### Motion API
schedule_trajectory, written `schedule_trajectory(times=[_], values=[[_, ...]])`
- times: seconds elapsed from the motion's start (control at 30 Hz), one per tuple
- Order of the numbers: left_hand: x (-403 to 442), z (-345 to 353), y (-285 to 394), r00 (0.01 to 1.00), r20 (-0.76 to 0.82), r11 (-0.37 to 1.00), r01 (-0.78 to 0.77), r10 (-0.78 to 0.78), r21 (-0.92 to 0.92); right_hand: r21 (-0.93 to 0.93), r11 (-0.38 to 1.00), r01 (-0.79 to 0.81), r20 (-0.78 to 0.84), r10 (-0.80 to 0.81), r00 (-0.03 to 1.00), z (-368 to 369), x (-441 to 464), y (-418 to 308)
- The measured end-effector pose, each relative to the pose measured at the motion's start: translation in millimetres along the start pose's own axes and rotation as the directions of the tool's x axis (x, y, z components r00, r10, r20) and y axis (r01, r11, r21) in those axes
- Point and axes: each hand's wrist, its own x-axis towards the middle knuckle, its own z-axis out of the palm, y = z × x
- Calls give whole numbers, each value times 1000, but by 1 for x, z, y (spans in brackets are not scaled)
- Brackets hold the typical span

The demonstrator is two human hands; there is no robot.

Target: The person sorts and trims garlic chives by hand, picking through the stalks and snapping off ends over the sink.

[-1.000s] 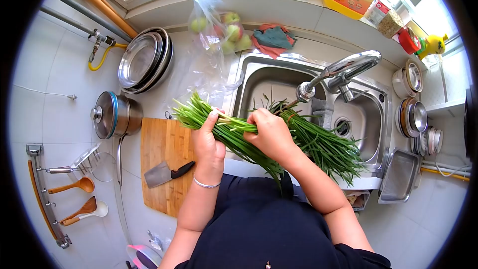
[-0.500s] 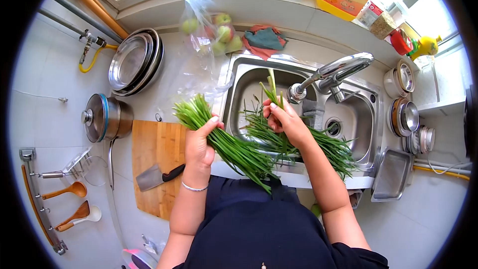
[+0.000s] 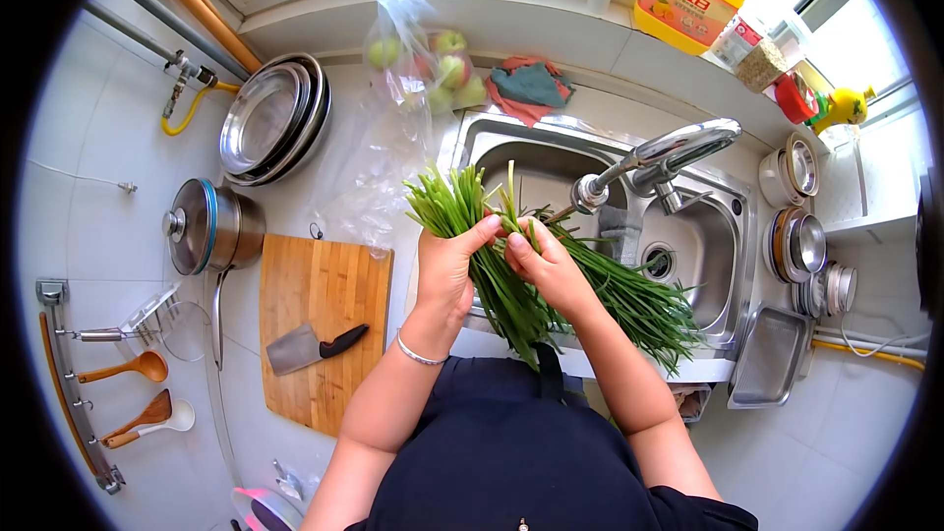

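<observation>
My left hand (image 3: pixel 454 270) is closed around a thick bunch of green chives (image 3: pixel 444 205), pale stem ends up and leaves hanging toward my apron. Beside it my right hand (image 3: pixel 549 270) pinches a few chive stalks (image 3: pixel 508 205) between thumb and fingers, close against the bunch. The two hands almost touch in front of the left sink basin (image 3: pixel 536 152). More loose chives (image 3: pixel 639 310) lie across the sink's front edge, partly hidden by my right hand and forearm.
A cleaver (image 3: pixel 317 347) rests on a wooden cutting board (image 3: pixel 329 280) to the left. Behind are a plastic bag (image 3: pixel 379 157), apples (image 3: pixel 454 71) and cloths (image 3: pixel 531 88). The faucet (image 3: pixel 678 147) arches over the sink. Stacked bowls (image 3: pixel 801 162) and a metal tray (image 3: pixel 772 354) stand right.
My left hand has moved right with the bunch, toward the sink. My right hand has come lower and left with its stalks, so the hands are now together.
</observation>
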Motion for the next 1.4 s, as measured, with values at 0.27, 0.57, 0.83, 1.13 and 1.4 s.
schedule_trajectory(times=[0.27,0.57,0.83,1.13,1.4], values=[[-6,-5,-2,1000,-2,1000,15,-15,1,199,979,49,-35,-43,998,8,-3,9],[-12,-10,-4,999,-38,999,12,-11,39,202,979,30,-134,-3,991,16,-9,2],[-21,-2,-1,999,-26,996,-17,20,90,-1,995,101,-239,-99,966,15,-5,3],[-1,-43,17,998,8,996,63,-63,-61,146,838,526,-602,-347,719,-29,-31,-23],[4,-46,39,995,54,989,86,-80,-120,-149,949,278,-440,-315,841,-76,-62,-72]])
